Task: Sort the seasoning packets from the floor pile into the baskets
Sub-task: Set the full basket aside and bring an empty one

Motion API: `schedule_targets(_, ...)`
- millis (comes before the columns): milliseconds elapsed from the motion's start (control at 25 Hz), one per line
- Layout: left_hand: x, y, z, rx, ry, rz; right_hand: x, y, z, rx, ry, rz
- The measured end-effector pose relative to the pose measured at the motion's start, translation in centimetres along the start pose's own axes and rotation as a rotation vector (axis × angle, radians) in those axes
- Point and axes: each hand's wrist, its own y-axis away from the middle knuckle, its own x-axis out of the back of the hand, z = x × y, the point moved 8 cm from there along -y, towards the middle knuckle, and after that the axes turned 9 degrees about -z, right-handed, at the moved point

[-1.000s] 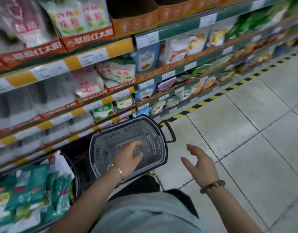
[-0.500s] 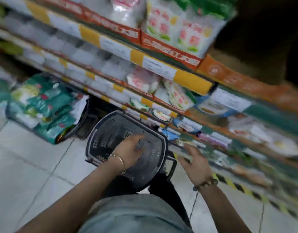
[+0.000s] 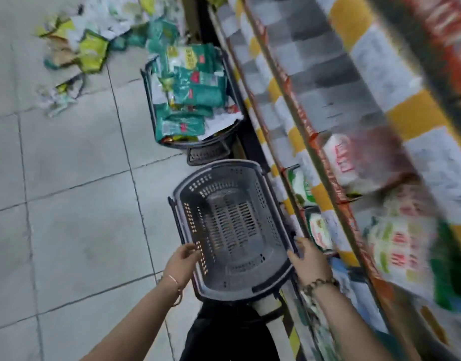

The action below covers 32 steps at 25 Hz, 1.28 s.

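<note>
Left hand point(image 3: 183, 259): your fingers curl over left rim of empty basket point(image 3: 232, 217), holding it. Right hand point(image 3: 308, 259): laid against right rim, fingers fairly straight; blur hides whether it grips, cannot tell. No packet in either hand.

Seasoning packets: loose pile point(image 3: 78, 48) on floor well beyond empty basket, toward far left. Green ones fill full basket point(image 3: 150, 100) just beyond it.

Risks:
- Empty basket sits close against shelf point(image 3: 328, 126) on its right; swing it and rim may snag shelf edge or knock bags down.
- One-sided hold may tip it.
</note>
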Motion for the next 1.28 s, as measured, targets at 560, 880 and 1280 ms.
schedule_targets(560,-1.8,-24.6,-16.9,0.233,0.409,0.324,-6.6,-24.8,6.2,-0.1,-0.008,0.291)
schedule_targets(880,0.3,-20.5,-17.5,0.192,0.417,0.326,-5.8,-23.4,6.1,-0.203,-0.121,0.253)
schedule_targets(1280,12.0,-0.5,-13.8,0.105,0.391,0.505,-2.7,-5.4,-4.4,0.048,-0.165,0.095)
